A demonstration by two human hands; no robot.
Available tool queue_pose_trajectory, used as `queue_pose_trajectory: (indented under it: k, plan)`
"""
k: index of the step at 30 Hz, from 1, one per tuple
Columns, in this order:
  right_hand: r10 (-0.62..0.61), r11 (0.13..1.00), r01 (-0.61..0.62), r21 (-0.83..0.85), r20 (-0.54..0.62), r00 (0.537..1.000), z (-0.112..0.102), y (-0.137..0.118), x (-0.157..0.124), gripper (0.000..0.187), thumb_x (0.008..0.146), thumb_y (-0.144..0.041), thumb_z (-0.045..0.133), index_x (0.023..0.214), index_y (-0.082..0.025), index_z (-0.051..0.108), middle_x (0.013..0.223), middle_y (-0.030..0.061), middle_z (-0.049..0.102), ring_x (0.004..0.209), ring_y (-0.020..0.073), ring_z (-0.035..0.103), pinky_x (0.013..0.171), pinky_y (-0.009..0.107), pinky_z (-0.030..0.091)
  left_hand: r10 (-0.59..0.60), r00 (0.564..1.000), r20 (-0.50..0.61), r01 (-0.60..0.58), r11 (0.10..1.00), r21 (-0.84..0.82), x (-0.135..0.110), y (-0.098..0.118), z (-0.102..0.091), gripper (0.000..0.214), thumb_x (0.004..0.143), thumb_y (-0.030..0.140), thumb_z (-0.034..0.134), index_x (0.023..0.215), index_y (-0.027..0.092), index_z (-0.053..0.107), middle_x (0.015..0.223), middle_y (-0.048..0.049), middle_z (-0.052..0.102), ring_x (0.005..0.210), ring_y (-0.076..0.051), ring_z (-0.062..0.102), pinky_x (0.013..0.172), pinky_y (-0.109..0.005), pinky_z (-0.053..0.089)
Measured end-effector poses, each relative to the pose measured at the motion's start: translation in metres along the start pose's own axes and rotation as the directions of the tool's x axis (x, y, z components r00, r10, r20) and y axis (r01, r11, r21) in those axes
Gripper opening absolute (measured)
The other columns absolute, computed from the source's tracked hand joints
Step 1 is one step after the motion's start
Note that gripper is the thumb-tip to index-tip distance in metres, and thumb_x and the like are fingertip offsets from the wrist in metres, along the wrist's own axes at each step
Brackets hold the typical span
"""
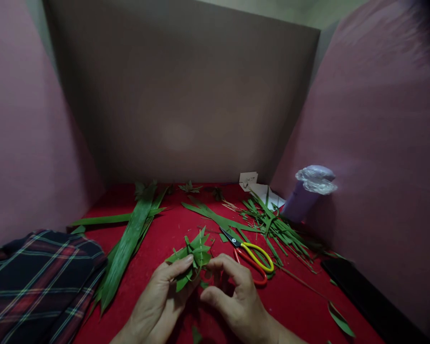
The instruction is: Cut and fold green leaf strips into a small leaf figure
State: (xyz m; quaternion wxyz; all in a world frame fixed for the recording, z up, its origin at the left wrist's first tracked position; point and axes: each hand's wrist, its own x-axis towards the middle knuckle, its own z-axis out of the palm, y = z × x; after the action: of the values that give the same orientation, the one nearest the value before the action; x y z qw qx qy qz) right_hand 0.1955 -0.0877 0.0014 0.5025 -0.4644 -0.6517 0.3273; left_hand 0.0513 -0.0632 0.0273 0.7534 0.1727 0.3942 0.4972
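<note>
My left hand [161, 294] grips a small folded piece of green leaf strips [199, 253], with the thumb pressed on its front. Pointed leaf ends fan out at its top and right side. Close against its right edge is my right hand [232, 291], fingers curled and thumb apart from them, with nothing visible between. Whether its index fingertip touches the leaf piece, I cannot tell. Just beyond the right hand lie scissors [249, 255] with one yellow and one red handle, blades pointing up-left.
Long green leaves [129, 248] lie on the red cloth [175, 220] at left, beside a plaid garment [39, 282]. Cut strips [275, 224] are heaped at right. Behind them stand a purple container with plastic wrap [301, 198] and a white card [248, 180]. Pink and grey walls enclose three sides.
</note>
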Motion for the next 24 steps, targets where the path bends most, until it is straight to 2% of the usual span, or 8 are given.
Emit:
queue_pose_trajectory:
  k: [2,6,13,19,24]
  plan:
    - [-0.090,0.990,0.090,-0.108,0.000,0.996,0.001,0.000,-0.001,0.023,0.066,-0.022,0.071,0.085,-0.018,0.060,0.071,0.0002,0.057,0.063,0.0142,0.049,0.059,0.025,0.037,0.002,1.000,0.011,-0.002,1.000,0.005,0.001,0.000,-0.001,0.006,0.068,0.006,0.063,0.072,0.008,0.067,0.077,-0.0099,0.069,0.073,-0.017,0.063,0.070,-0.029,0.052]
    - [-0.253,0.937,0.244,-0.248,-0.006,0.967,0.003,0.003,-0.002,0.009,0.077,-0.015,0.055,0.084,-0.018,0.059,0.071,0.0033,0.060,0.064,0.0161,0.052,0.059,0.027,0.037,0.058,0.998,0.031,-0.060,0.997,0.045,-0.001,-0.001,0.000,0.010,0.067,0.007,0.064,0.077,0.009,0.067,0.074,-0.0085,0.069,0.066,-0.016,0.062,0.063,-0.027,0.052]
    - [-0.355,0.873,0.359,-0.329,0.075,0.932,0.004,0.007,-0.003,0.013,0.078,-0.013,0.045,0.083,-0.016,0.056,0.069,0.0056,0.058,0.061,0.0174,0.051,0.056,0.027,0.037,0.142,0.982,0.125,-0.151,0.986,0.065,-0.011,0.001,0.008,0.021,0.066,0.012,0.067,0.087,0.011,0.065,0.081,-0.0089,0.070,0.069,-0.019,0.064,0.061,-0.027,0.050]
    - [-0.352,0.896,0.362,-0.258,0.083,0.932,0.007,0.009,-0.003,0.014,0.075,-0.011,0.044,0.082,-0.017,0.055,0.067,0.0033,0.056,0.060,0.0159,0.050,0.055,0.025,0.037,0.163,0.977,0.137,-0.168,0.985,0.026,-0.008,0.000,0.006,0.025,0.062,0.014,0.070,0.086,0.011,0.063,0.077,-0.0086,0.070,0.069,-0.021,0.065,0.065,-0.029,0.050]
    - [-0.251,0.964,0.253,-0.078,0.026,0.968,0.008,0.005,-0.003,0.014,0.081,-0.019,0.045,0.076,-0.018,0.058,0.064,0.0011,0.054,0.058,0.0140,0.048,0.056,0.023,0.038,0.237,0.966,0.102,-0.242,0.969,0.042,-0.002,-0.004,0.001,0.033,0.060,0.013,0.071,0.091,0.012,0.058,0.076,-0.0060,0.069,0.070,-0.019,0.065,0.065,-0.027,0.049]
